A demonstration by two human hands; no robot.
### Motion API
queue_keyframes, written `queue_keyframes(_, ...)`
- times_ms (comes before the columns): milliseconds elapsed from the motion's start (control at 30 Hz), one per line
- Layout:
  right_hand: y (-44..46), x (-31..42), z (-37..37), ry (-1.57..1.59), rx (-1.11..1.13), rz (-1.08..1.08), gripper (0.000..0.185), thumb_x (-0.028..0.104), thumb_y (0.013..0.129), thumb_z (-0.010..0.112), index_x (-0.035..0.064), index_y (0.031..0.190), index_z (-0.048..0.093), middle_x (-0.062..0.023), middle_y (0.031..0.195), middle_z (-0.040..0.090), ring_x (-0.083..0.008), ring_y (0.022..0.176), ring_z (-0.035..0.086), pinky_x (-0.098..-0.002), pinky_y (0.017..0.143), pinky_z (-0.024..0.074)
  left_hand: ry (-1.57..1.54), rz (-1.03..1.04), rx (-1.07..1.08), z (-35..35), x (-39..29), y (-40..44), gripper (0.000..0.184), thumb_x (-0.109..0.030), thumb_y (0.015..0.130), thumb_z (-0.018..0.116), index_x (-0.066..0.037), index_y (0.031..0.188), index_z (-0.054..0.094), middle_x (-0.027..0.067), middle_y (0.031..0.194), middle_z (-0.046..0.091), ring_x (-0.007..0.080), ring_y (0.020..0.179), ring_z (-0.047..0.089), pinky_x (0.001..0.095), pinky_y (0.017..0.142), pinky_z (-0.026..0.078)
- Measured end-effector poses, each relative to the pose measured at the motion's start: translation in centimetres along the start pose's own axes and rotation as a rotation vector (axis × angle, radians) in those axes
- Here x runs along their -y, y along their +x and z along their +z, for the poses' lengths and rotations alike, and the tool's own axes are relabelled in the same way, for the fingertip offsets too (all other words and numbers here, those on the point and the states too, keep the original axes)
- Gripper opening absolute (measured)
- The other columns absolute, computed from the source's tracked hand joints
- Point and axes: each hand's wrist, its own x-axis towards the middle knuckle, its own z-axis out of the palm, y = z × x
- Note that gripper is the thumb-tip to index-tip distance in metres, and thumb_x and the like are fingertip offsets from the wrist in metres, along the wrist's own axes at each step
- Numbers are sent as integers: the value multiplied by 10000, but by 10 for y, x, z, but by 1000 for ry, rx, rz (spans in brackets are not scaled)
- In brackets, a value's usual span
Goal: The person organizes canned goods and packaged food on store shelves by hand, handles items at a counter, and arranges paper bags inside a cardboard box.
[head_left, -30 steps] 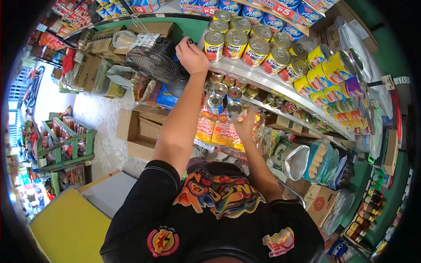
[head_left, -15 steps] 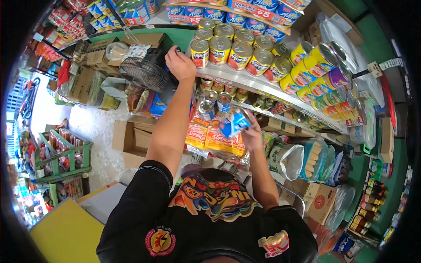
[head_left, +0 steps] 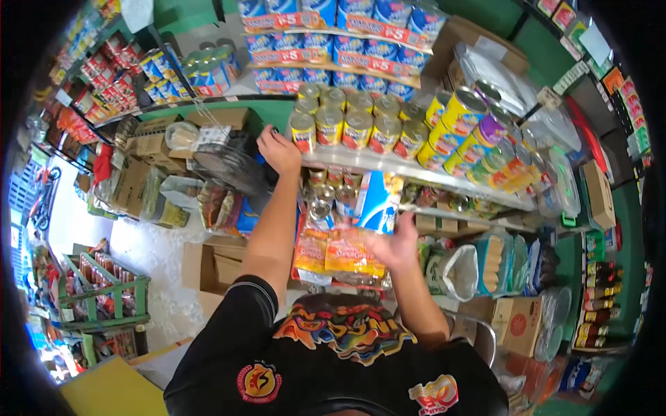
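The blue-and-white can (head_left: 379, 201), earlier tilted over the orange packs (head_left: 312, 251), is now seen more upright at frame centre, partly hiding the shelf behind. By the blurred right hand (head_left: 395, 248), whether it is gripped cannot be told. The left hand (head_left: 279, 150), well apart, is placed beside yellow cans (head_left: 357, 130), upper centre, its grip unclear.

Reference: can shelf (head_left: 368, 161). On its left part, upright cans (head_left: 357, 132); on its right, stacked sideways cans (head_left: 454, 123). At its rear, stacked multipacks (head_left: 378, 66). Left of the shelf, electric fan (head_left: 225, 168). Before its front edge, one container (head_left: 379, 202) at the right hand (head_left: 399, 244). Below its left part, pasta packs (head_left: 345, 258).
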Motion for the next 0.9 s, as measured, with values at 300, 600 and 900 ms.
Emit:
queue_keyframes(300, 31, 21, 90, -920, 72, -344, 965, 143, 720, 785, -13, 1528, 280, -187, 1476, 468, -368, 1324, 508, -531, 1127, 385, -26, -36, -17, -3, -3, -2, 269, -88, 930, 507, -8, 1173, 593, 232, 1097, 579, 431, 1043, 549, 487, 911, 439)
queue_keyframes(600, 174, 67, 150, -245, 24, -389, 459, 76, 874, 646, 48, 1311, 511, -137, 1291, 612, -318, 1170, 603, -568, 1019, 457, -12, -66, -22, 1, 1, -2, 285, -99, 921, 531, -26, 1190, 590, 222, 1121, 577, 414, 1043, 539, 492, 915, 429)
queue_keyframes(900, 358, 135, 225, -1271, -399, -1057, 455, 8, 674, 810, -6, 1068, 581, -2, 883, 581, -113, 721, 531, -283, 640, 455, -25, -46, -25, -1, -1, -2, 307, -52, 889, 560, -37, 1195, 578, 207, 1133, 572, 409, 1055, 535, 492, 915, 429)
